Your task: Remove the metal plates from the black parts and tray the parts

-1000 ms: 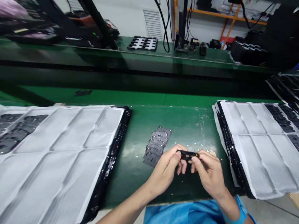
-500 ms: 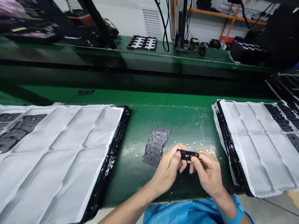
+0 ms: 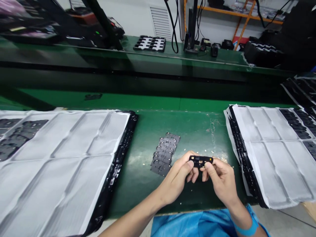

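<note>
Between both hands, above the green table [image 3: 143, 194], is a small black plastic part [image 3: 201, 161] with a cut-out in its middle and gold-coloured spots. My left hand [image 3: 179, 177] pinches its left end, thumb on the near face. On its right end, my right hand [image 3: 221, 179] grips it between thumb and fingers. An overlapping row of flat dark grey parts [image 3: 164, 153] lies on the table just left of my hands. Small pale scraps [image 3: 223, 156] are scattered behind my right hand.
A white-lined compartment tray [image 3: 98, 161] with dark parts at its far left covers the left side. Another white-lined tray [image 3: 269, 164] on a black stack stands right, dark parts in its right compartments. A raised shelf [image 3: 177, 57] runs behind, carrying a small tray [image 3: 150, 43].
The black part in my hands has moved slightly right and turned, so more of its face shows. Both hands keep hold of it; the row of grey parts is unchanged.
</note>
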A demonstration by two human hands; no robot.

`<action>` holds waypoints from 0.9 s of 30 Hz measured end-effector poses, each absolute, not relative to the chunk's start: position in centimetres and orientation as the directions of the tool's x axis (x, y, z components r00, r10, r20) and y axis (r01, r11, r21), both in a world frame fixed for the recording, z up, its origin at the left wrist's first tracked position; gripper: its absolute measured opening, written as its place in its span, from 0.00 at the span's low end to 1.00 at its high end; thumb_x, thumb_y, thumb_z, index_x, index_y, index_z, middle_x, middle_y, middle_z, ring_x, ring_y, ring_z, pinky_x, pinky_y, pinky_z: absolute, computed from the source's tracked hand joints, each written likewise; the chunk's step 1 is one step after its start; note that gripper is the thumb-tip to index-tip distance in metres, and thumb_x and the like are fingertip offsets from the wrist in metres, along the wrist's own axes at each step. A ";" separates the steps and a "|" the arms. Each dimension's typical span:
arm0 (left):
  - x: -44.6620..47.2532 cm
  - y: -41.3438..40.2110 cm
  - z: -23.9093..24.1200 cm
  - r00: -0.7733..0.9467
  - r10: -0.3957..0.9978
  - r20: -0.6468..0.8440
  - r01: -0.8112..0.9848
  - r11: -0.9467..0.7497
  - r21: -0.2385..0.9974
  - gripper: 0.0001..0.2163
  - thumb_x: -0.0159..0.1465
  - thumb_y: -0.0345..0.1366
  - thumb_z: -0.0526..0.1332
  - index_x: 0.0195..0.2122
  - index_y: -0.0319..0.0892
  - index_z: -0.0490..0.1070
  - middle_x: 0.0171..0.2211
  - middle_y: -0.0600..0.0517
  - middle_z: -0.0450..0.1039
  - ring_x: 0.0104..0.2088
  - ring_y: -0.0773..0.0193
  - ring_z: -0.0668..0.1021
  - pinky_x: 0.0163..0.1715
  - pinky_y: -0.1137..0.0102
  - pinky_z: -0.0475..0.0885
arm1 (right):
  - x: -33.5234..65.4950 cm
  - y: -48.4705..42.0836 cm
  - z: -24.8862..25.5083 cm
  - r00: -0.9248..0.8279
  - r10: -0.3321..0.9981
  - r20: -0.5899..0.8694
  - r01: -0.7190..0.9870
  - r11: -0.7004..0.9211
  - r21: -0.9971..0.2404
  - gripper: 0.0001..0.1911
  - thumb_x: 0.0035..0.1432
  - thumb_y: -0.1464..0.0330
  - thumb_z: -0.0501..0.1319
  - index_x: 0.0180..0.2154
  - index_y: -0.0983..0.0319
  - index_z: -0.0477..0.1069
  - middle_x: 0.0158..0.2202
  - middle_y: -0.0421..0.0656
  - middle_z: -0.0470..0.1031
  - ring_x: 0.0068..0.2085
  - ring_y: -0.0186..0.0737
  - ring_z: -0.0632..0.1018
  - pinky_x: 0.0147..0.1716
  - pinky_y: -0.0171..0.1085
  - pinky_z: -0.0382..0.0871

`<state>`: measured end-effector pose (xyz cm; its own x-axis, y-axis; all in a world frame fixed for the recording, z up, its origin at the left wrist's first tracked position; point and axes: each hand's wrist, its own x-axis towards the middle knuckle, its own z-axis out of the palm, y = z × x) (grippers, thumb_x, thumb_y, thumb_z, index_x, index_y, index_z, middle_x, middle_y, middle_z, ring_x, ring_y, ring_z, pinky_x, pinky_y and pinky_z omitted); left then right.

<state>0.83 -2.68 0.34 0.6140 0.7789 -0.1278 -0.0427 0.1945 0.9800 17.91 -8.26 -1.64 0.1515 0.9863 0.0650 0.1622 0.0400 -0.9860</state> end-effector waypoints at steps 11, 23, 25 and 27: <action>1.9 -2.6 -0.3 0.500 0.854 -0.142 0.015 0.156 0.988 0.17 0.75 0.46 0.46 0.37 0.42 0.66 0.26 0.56 0.67 0.23 0.67 0.65 0.27 0.70 0.60 | 17.6 -8.5 -1.7 0.123 0.970 0.211 0.300 0.167 -0.939 0.18 0.73 0.68 0.58 0.28 0.60 0.74 0.25 0.39 0.73 0.26 0.35 0.76 0.29 0.34 0.69; 0.3 -2.6 -0.7 0.632 0.759 -0.155 0.240 -0.001 0.971 0.06 0.72 0.36 0.51 0.39 0.44 0.65 0.28 0.56 0.70 0.28 0.64 0.72 0.34 0.69 0.67 | 18.6 -8.1 -1.7 0.246 0.965 0.087 0.171 0.045 -0.984 0.16 0.72 0.62 0.61 0.33 0.63 0.78 0.23 0.40 0.76 0.23 0.36 0.78 0.26 0.33 0.73; -0.1 -2.3 -0.3 0.625 0.765 -0.155 0.343 -0.091 0.935 0.07 0.72 0.38 0.55 0.39 0.43 0.70 0.30 0.55 0.72 0.30 0.63 0.74 0.35 0.69 0.68 | 18.8 -8.0 -1.6 0.262 0.964 0.047 0.147 0.008 -0.989 0.16 0.72 0.61 0.61 0.34 0.63 0.78 0.21 0.40 0.77 0.23 0.37 0.79 0.26 0.33 0.74; -0.3 -1.8 0.1 0.578 0.808 -0.117 0.369 -0.130 0.920 0.06 0.70 0.39 0.60 0.42 0.44 0.74 0.31 0.54 0.74 0.32 0.62 0.75 0.35 0.69 0.68 | 18.7 -8.1 -1.5 0.258 0.966 0.023 0.127 -0.011 -0.992 0.17 0.72 0.60 0.61 0.33 0.63 0.78 0.20 0.40 0.77 0.22 0.36 0.78 0.26 0.32 0.74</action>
